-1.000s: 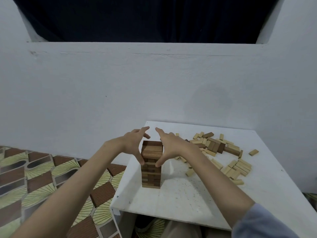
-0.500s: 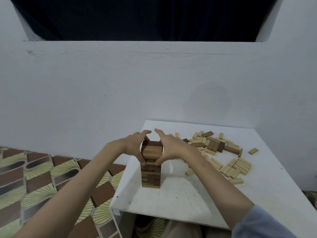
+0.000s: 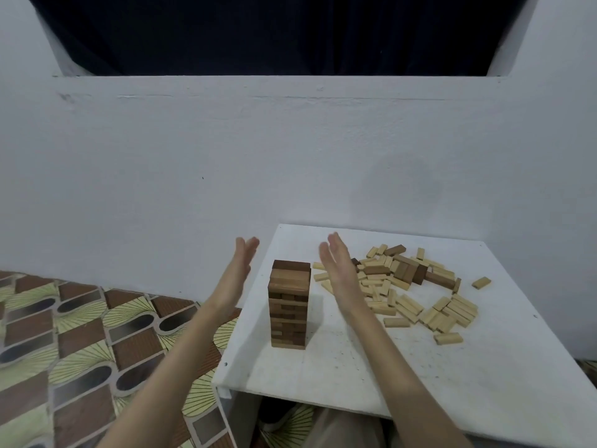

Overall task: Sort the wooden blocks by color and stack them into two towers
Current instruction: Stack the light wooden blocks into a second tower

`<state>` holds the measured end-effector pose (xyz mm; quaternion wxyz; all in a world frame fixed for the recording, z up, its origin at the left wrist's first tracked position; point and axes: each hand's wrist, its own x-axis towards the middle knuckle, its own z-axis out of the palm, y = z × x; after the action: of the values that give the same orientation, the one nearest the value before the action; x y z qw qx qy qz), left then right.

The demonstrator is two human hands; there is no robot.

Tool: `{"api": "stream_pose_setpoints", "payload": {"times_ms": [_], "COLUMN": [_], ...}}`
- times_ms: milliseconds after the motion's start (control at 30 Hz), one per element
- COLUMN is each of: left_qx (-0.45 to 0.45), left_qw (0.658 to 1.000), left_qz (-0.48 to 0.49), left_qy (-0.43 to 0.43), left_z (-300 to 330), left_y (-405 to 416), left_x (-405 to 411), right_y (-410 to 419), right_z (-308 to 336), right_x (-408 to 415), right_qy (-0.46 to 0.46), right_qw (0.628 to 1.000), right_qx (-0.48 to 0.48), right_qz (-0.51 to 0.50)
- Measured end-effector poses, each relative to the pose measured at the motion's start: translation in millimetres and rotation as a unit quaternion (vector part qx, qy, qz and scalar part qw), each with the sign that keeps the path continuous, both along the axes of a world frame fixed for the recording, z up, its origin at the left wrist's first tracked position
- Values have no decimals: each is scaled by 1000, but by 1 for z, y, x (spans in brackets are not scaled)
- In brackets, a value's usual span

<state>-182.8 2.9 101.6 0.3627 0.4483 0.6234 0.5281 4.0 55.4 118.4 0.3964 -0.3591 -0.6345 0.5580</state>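
Both hands — left hand [image 3: 237, 274], right hand [image 3: 336, 270] — flat, empty, flanking the dark tower [image 3: 288, 305] near the table's left edge — light, topple-prone, best squared by its sides.

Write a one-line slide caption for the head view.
Both open hands, left hand and right hand, flank a dark block tower beside loose light blocks on the white table.

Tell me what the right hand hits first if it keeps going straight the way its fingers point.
The right hand points up and away, past the dark tower. Nothing on the table seems to lie ahead of it; probably the white wall comes first, though depth is unclear.
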Motion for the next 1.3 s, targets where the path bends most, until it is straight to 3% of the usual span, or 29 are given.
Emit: {"api": "stream_pose_setpoints", "payload": {"times_ms": [100,367,1300], "left_qx": [-7,28,7], "left_qw": [995,988,976], "left_qz": [20,18,-27], "left_qy": [-94,-151,-216], "left_z": [-26,-38,-34], "left_y": [-1,-3,-7], "left_x": [22,38,43], "right_y": [-25,-45,-39], "right_z": [-27,-52,-63], "right_x": [-10,-35,-51], "right_qy": [54,83,119], "right_qw": [997,994,990], "right_qx": [-35,-61,-50], "right_qz": [-31,-38,-55]}}
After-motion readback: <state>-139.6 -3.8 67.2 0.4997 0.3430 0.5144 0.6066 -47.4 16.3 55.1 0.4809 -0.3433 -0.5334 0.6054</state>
